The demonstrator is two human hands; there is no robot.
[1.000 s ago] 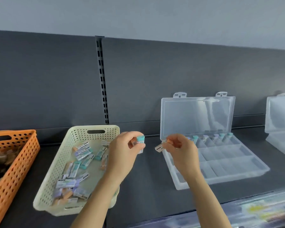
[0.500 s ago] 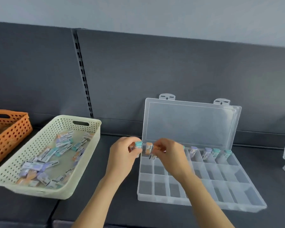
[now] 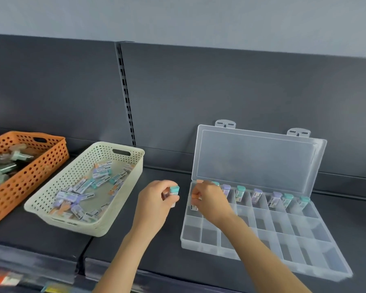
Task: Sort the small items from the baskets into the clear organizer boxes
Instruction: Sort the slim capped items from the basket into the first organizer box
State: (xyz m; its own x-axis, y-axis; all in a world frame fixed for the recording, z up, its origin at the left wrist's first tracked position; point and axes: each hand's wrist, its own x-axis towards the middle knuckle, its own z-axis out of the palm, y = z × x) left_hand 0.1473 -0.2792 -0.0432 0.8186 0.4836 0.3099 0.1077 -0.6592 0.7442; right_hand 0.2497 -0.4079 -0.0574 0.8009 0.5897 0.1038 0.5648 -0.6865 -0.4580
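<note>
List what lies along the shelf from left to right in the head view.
Orange perforated plastic basket → cream perforated plastic basket → left hand gripping a teal-capped small item → clear plastic organizer box.

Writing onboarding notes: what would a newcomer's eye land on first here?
The two hands at centre: the left hand grips a teal-capped item between the cream basket and the clear organizer box; the right hand pinches an orange-capped item over the box's back-left compartment. Capped items line its back row.
</note>
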